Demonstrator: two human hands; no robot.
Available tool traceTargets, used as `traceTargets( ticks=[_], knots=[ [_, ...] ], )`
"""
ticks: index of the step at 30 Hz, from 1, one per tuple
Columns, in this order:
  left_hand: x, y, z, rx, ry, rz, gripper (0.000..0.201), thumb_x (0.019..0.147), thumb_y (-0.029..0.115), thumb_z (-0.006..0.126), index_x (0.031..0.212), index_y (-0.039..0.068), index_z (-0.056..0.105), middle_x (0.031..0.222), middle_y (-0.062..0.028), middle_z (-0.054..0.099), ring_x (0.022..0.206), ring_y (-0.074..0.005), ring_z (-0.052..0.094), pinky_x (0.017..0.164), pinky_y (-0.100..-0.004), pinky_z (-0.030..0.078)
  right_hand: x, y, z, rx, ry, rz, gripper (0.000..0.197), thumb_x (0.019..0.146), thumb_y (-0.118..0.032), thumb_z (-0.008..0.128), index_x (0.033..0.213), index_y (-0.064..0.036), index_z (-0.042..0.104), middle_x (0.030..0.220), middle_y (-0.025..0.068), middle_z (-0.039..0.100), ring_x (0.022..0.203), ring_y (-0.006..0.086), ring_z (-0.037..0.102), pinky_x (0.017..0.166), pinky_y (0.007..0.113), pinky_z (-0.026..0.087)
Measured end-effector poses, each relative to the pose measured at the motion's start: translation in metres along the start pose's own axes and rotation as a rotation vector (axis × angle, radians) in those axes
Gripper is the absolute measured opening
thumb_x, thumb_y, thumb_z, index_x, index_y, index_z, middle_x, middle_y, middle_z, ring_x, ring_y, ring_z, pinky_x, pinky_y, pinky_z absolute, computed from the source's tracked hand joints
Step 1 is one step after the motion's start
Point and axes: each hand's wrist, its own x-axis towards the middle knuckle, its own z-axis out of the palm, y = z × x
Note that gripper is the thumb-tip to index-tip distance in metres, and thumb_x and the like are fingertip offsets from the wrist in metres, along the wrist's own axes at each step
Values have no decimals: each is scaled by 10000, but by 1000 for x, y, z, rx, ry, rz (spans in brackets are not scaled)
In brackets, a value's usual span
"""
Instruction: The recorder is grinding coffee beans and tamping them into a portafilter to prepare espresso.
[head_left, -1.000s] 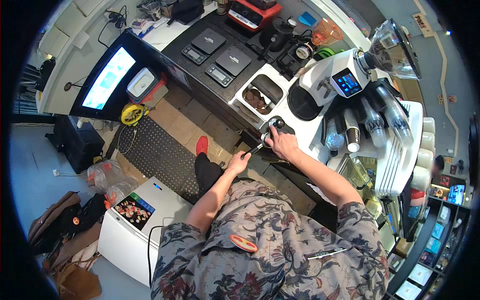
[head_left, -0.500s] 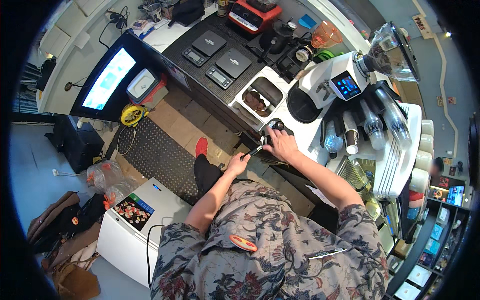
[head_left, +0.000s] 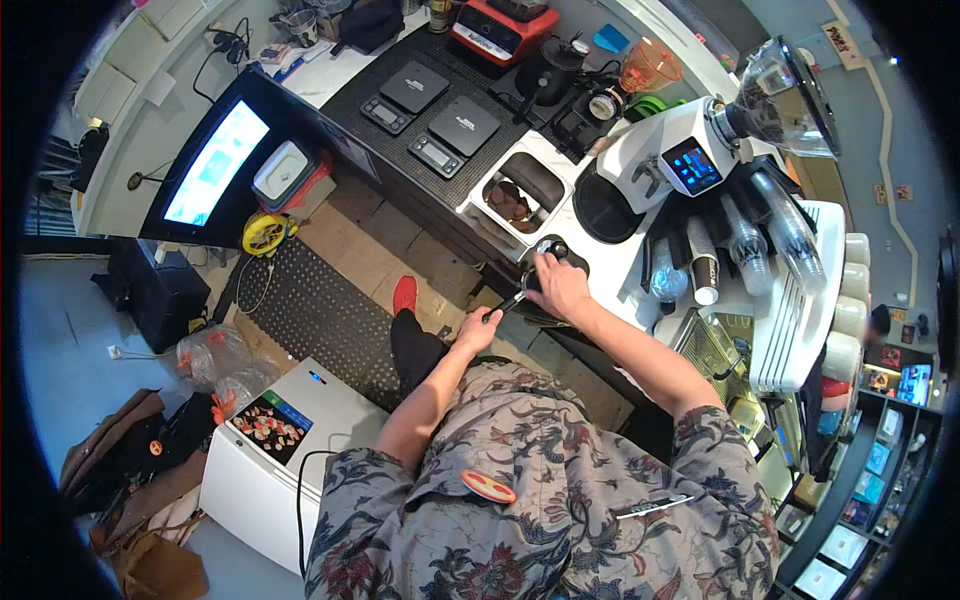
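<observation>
My left hand (head_left: 477, 329) is closed around the black handle of a portafilter (head_left: 504, 306), which points up and right toward the counter's edge. At the handle's far end, my right hand (head_left: 561, 287) is curled over the portafilter's head and mostly covers it. Its fingers are bent, and what they grip is hidden. Just beyond the fingertips, a small shiny round metal piece (head_left: 547, 246) rests on a dark mat (head_left: 575, 259). Behind it stands a white knock box (head_left: 519, 236) holding dark used coffee pucks (head_left: 508, 204).
A white coffee grinder (head_left: 668, 160) stands at right, beside stacked cups (head_left: 745, 250) and a ribbed white tray (head_left: 795, 350). Two black scales (head_left: 463, 127) sit on a dark mat at the back. A screen (head_left: 215, 160) and a white appliance (head_left: 255, 470) are at left.
Both hands keep nearly the same place and grip. The right hand shifts very slightly, and the whole view moves a little.
</observation>
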Motion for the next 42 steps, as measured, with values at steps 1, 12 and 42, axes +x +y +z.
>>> traceTargets(
  ticks=[1, 12, 42],
  knots=[
    [-1, 5, 0, 1, -5, 6, 636, 907, 560, 516, 1327, 82, 509, 1356, -223, 497, 1258, -366, 468, 1035, -420, 379, 4, 11, 12, -85, 222, -262, 315, 866, -281, 597, 1089, -66, 548, 1010, 100, 590, 878, 264, 642, 665, 378, 541],
    [16, -12, 12, -70, 6, 23, 611, 912, 527, 537, 1312, 65, 518, 1298, -215, 550, 1209, -362, 514, 1005, -421, 400, -3, 23, 37, -290, 458, -529, 626, 830, -402, 660, 1302, -36, 471, 1100, 190, 632, 747, 312, 692, 621, 399, 537],
    [1, 1, 5, 44, 76, 36, 624, 907, 546, 525, 1314, 73, 520, 1315, -209, 534, 1213, -366, 507, 997, -422, 407, -31, 42, -12, 295, 182, -25, 584, 634, -231, 784, 1174, -172, 568, 1103, 124, 613, 964, 334, 632, 819, 442, 516]
  ],
)
